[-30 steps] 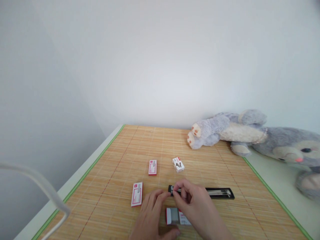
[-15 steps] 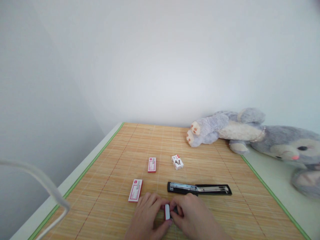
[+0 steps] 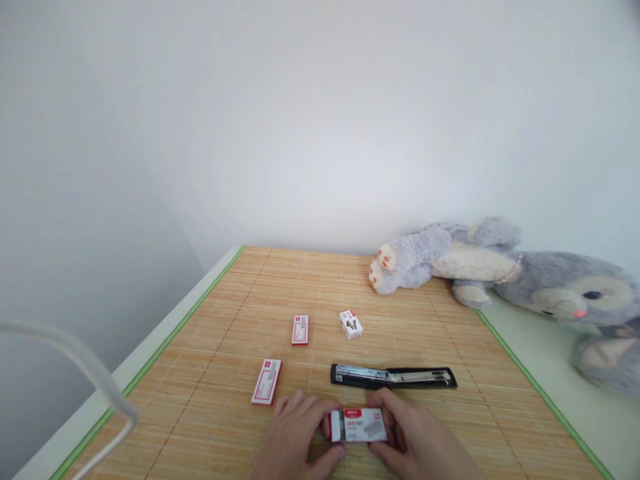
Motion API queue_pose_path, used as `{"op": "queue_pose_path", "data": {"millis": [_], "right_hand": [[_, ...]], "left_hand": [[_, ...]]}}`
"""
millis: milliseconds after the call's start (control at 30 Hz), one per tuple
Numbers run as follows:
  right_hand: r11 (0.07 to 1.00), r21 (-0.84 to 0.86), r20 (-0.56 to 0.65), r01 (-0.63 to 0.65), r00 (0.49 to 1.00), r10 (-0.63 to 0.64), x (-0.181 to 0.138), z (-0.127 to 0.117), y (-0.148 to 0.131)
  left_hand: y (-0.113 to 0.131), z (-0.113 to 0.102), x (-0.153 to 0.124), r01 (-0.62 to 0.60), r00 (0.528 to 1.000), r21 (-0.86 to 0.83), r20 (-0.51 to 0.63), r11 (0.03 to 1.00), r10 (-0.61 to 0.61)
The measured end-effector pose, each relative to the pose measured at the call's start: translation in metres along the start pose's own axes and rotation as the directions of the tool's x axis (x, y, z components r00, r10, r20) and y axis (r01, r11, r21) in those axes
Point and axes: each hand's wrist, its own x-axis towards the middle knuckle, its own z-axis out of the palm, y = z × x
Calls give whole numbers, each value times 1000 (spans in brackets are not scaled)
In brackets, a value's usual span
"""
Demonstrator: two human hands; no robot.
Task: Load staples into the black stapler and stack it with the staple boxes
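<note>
My left hand [image 3: 295, 437] and my right hand [image 3: 415, 440] both grip a small red-and-white staple box [image 3: 359, 425], one at each end, low over a bamboo mat [image 3: 320, 293]. Just beyond the box lies an opened black stapler [image 3: 393, 377], flat on the mat with its metal rail showing. Two flat red-and-white boxes [image 3: 266, 381] [image 3: 300, 329] lie to the left. A small white box [image 3: 351, 324] sits behind the stapler.
A grey plush rabbit [image 3: 500, 267] lies along the back right, partly off the mat on the pale table [image 3: 550, 373]. A white wall rises behind. A blurred white cable [image 3: 75, 367] crosses the lower left corner.
My right hand left the stapler's front end and came down to the box. Both hands turned the box from end-on to its printed face up.
</note>
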Motion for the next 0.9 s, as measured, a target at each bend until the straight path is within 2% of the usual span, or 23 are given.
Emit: {"op": "queue_pose_path", "data": {"millis": [133,233,300,333,400,433,467,500,567,667,800,900], "right_hand": [[999,28,8,25,1000,-26,5,12,-9],[1000,29,-13,12,1000,-12,-1,1,0],[999,-15,-151,32,988,-34,-9,-18,13],[997,-60,-272,52,960,-66,-13,-30,21],[985,-168,-488,47,864,-125,-19,-54,40],[978,-203,-539,41,829,-147,-20,-64,50],[974,-225,-553,38,818,-159,-21,-74,60],[974,-225,-532,33,833,-151,-21,-81,68],[985,-170,-429,37,897,-108,-19,-92,81],[997,32,-260,73,964,-62,-14,-100,78],[926,334,-191,178,974,-119,2,-91,41],[881,391,-238,264,954,-181,23,-71,7]], "left_hand": [[10,4,6,13,999,-6,30,1000,-13],[10,8,7,18,1000,-8,6,1000,-18],[9,12,7,9,999,-3,-46,1000,-9],[8,13,7,0,997,4,-74,1000,1],[9,15,9,-13,993,27,-118,1000,16],[10,15,10,-11,991,40,-132,999,16],[12,15,11,-2,989,54,-146,999,10],[14,15,13,15,987,70,-163,997,-4],[19,15,15,54,979,99,-200,994,-33],[23,14,17,67,971,138,-236,988,-33],[23,17,18,61,965,184,-263,981,-10],[21,20,18,51,963,211,-269,976,8]]}}
